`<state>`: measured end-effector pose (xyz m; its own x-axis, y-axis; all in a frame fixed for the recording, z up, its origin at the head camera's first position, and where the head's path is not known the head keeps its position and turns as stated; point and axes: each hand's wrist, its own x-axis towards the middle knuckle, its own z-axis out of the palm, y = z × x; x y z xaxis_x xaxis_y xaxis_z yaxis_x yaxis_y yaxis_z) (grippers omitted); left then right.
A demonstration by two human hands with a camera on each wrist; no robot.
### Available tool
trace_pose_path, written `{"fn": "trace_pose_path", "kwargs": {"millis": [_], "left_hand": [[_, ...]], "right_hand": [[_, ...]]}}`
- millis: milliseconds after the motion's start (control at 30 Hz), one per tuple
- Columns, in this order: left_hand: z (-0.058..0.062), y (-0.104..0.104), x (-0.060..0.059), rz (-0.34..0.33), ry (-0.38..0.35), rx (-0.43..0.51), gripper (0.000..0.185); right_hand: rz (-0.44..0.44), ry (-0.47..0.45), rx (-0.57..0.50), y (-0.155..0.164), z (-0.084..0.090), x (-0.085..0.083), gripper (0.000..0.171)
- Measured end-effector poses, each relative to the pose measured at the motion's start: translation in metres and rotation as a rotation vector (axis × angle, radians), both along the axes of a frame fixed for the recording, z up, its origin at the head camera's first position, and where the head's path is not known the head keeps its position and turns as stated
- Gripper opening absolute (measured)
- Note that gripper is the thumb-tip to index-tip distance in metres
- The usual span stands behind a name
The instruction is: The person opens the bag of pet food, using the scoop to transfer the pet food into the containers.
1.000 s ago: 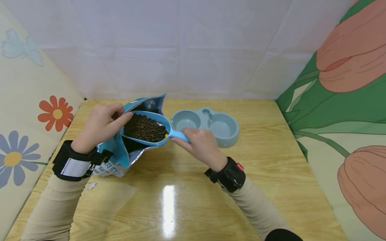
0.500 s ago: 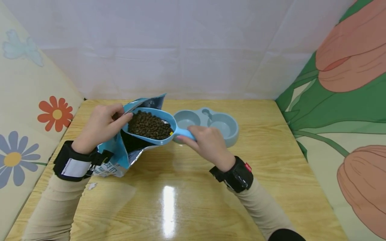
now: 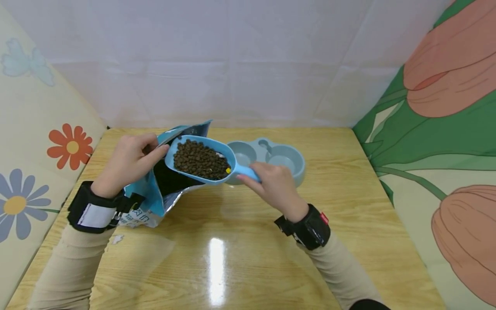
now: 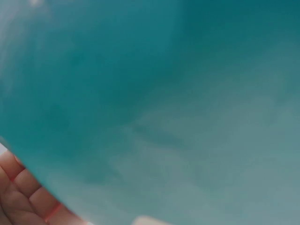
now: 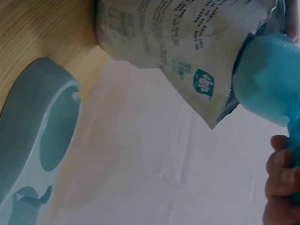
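Observation:
My right hand (image 3: 274,186) grips the handle of a blue scoop (image 3: 232,153) heaped with brown kibble (image 3: 199,160). The scoop is held level over the mouth of an open blue and silver pet food bag (image 3: 145,191), its far end still above the opening. With thumb and fingers, my left hand (image 3: 129,163) pinches the bag's left rim. Blue bag film (image 4: 154,103) fills most of the left wrist view. From the right wrist, the scoop's underside (image 5: 265,77) shows beside the bag's printed side, with curled fingers (image 5: 281,183) round the handle.
A grey-blue double pet bowl (image 3: 298,170) stands on the wooden table (image 3: 248,249) behind my right hand, partly hidden by the scoop and hand. A small white scrap (image 3: 118,239) lies near the bag. A white sheet (image 3: 232,64) hangs behind the table.
The loaded scoop has come up out of the bag and shifted to the right with my right hand. My left hand and the bag stay in place.

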<state>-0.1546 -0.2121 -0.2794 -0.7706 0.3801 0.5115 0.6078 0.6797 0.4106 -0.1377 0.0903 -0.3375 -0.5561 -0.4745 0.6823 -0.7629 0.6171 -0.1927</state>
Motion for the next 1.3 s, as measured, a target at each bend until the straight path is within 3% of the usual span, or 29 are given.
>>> {"fn": "trace_pose_path", "kwargs": {"millis": [367, 933, 1300], "left_hand": [[-0.001, -0.001, 0.0, 0.003, -0.003, 0.007, 0.028], [0.0, -0.001, 0.0, 0.024, -0.018, 0.002, 0.024], [-0.002, -0.001, 0.001, 0.016, -0.009, 0.003, 0.025]], "right_hand": [[0.004, 0.047, -0.012, 0.006, -0.007, 0.0, 0.051], [-0.102, 0.098, 0.02, 0.048, -0.007, 0.0, 0.051], [-0.187, 0.039, 0.081, 0.077, -0.017, -0.003, 0.056]]}}
